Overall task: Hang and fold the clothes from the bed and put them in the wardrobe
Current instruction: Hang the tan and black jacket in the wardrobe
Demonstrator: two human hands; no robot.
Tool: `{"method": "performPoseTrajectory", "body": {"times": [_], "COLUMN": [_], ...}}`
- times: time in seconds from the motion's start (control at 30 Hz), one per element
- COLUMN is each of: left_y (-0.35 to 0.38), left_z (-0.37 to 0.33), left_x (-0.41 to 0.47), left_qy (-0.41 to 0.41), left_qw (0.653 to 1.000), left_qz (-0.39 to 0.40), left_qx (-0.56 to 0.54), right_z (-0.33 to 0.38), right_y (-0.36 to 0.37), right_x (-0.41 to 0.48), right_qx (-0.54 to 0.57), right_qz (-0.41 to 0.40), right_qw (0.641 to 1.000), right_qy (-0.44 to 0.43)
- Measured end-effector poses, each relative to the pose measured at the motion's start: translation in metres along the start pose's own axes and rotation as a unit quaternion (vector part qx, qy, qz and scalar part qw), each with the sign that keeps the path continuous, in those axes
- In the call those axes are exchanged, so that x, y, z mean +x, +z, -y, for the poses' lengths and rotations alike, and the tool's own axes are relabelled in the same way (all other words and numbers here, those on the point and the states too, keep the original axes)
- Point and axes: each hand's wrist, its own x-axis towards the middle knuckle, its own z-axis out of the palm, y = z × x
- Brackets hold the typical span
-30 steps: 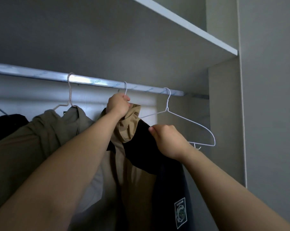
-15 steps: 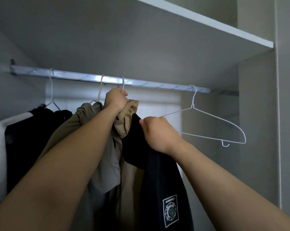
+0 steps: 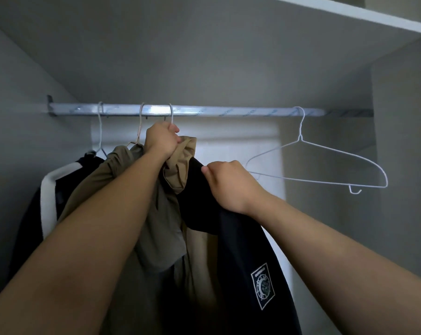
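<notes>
While the left hand (image 3: 161,141) is clenching the tan collar at frame centre and the right hand (image 3: 228,184) is pinching the dark shoulder, the jacket (image 3: 241,250) is hanging below them, tan and navy with a white square badge. Its hanger hook (image 3: 171,114) is sitting over the rail (image 3: 228,111), the hanger's arms hiding under cloth. An empty hanger (image 3: 325,165) is dangling at right.

jackets (image 3: 199,250) on rail (image 3: 228,111) left | empty hanger (image 3: 320,165) right
</notes>
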Motion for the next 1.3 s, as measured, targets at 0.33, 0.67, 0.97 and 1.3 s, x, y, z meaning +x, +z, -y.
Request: {"method": "performPoseTrajectory", "body": {"times": [0.33,0.67,0.97,1.3], "left_y": [-0.007,0.019,0.091,0.205], "left_z": [0.012,-0.038,-0.109,-0.131], "left_x": [0.003,-0.028,-0.122,-0.190], "left_qy": [0.027,0.025,0.196,-0.112], "left_qw": [0.999,0.991,0.945,0.920], "left_qz": [0.018,-0.043,0.237,0.360], "left_qx": [-0.039,0.123,0.108,-0.107], "right_z": [0.011,-0.070,-0.232,-0.248], "right_y": [0.011,-0.037,-0.082,-0.092], "right_x": [-0.004,-0.024,-0.025,-0.019], "right_qx": [0.006,0.036,-0.272,-0.231], "right_qz": [-0.048,-0.073,-0.083,-0.060], "right_qw": [0.999,0.986,0.889,0.889], "right_qy": [-0.005,0.148,0.358,0.390]}}
